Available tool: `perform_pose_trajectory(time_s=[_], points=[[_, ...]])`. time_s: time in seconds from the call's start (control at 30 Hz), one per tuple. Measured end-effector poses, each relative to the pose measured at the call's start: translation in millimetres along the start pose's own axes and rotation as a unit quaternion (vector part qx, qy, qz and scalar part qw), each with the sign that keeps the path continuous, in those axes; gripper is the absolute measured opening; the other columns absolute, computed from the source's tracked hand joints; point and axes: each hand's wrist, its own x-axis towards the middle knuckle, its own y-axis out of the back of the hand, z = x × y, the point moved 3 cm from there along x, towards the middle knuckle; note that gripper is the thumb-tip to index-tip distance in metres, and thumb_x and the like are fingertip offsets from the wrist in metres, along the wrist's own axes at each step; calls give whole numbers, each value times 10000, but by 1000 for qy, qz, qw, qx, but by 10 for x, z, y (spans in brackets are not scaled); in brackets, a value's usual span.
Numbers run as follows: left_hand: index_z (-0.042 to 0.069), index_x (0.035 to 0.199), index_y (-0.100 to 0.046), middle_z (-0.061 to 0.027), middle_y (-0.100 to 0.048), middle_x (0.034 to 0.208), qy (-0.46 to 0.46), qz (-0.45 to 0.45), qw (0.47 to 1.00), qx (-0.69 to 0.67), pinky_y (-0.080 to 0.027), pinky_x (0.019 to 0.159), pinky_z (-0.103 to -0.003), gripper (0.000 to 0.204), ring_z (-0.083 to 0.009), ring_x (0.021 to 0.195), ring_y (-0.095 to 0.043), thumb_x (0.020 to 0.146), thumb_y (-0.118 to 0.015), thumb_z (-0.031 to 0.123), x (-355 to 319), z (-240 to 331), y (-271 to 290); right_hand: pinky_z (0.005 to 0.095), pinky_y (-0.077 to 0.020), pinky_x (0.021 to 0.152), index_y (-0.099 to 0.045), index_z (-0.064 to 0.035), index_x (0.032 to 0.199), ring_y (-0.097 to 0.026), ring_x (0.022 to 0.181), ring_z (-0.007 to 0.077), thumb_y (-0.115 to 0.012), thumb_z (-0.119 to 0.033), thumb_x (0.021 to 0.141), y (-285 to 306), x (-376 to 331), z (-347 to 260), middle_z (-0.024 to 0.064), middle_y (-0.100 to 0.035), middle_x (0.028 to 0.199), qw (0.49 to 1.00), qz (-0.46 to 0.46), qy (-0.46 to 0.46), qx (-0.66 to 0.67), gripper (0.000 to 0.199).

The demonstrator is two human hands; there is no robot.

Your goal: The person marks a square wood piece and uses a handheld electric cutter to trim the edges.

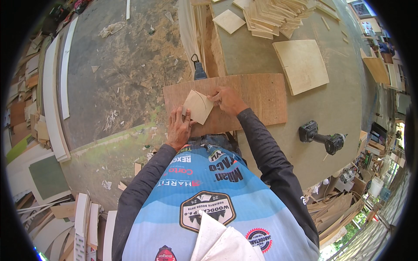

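Observation:
A small pale plywood square [199,108] with a dark curved line across its upper corner lies on a reddish-brown wooden board [257,98]. My left hand [178,128] holds its lower-left edge, thumb and fingertips against the wood. At the upper-right edge, my right hand [227,100] grips the same square with bent fingers. Whether a small tool is also in those fingers is hidden. Just beyond the board's far edge a dark plastic end piece with a loop [199,68] sticks out; the rest of it is out of sight beneath the board.
A black cordless drill [323,137] lies on the grey tabletop to the right. Farther off are a larger plywood panel [301,66], a loose square sheet [229,21] and a heap of thin plywood pieces [274,15]. Long white strips [53,100] and offcuts line the left side.

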Motion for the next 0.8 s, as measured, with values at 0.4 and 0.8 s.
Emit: perform_pose_trajectory(time_s=[0.4, 0.8], points=[[-20, 1405, -541, -276, -480, 1370, 6, -2, 1000, 21, -419, 1011, -545, 570, -452, 1243, -476, 992, -625, 364, 20, 31, 7, 365, -500, 648, -783, -31, 1006, -666, 724, 251, -660, 28, 914, 20, 44, 12, 127, -690, 858, 1000, 1, 12, 16, 165], [-18, 1392, -573, -267, -483, 1357, 25, 8, 1000, 8, -413, 986, -552, 557, -454, 1211, -486, 946, -692, 294, 46, 74, 29, 370, -484, 640, -779, -15, 973, -647, 699, 261, -657, 38, 906, 51, 112, 24, 138, -675, 817, 1000, -23, 11, 12, 149]])
